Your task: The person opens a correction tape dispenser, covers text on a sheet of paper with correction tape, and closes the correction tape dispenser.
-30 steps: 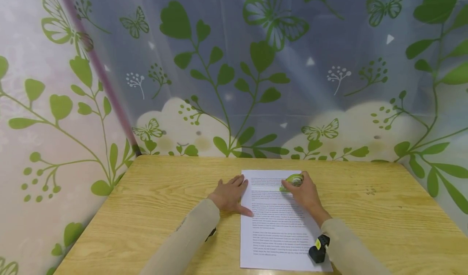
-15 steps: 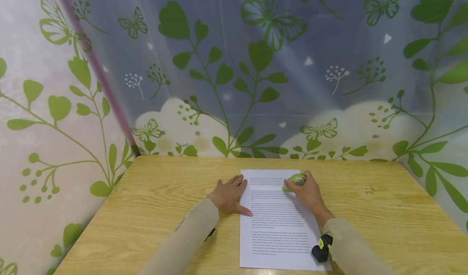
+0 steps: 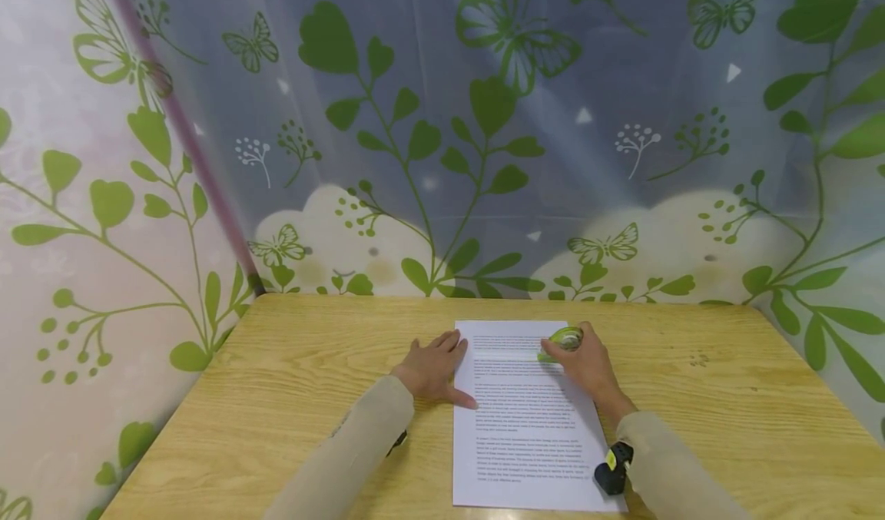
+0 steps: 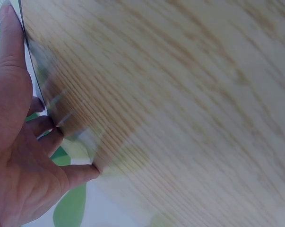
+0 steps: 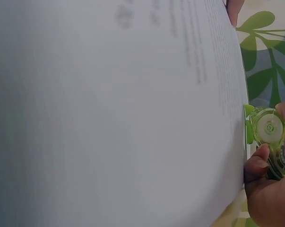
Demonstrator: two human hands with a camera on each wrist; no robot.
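Observation:
A printed sheet of paper [image 3: 518, 416] lies on the wooden table, its lines of text facing up. With fingers spread, my left hand [image 3: 430, 368] rests across the sheet's left edge, the thumb and some fingertips on the paper. My right hand [image 3: 588, 366] grips a clear green correction tape dispenser [image 3: 570, 339] near the sheet's upper right. Inside its casing a pale reel shows in the right wrist view, where the dispenser's green tip [image 5: 249, 124] is down at the paper. Whether fresh tape lies on the text is too small to tell.
The wooden table [image 3: 311, 359] reaches back to a patterned curtain [image 3: 429, 159] with green leaves and butterflies. A black wrist camera [image 3: 612, 470] sits at the right cuff, over the sheet's lower right corner.
My right hand has slid a little to the right along the upper lines of text with the correction tape. The left hand and the sheet keep their places.

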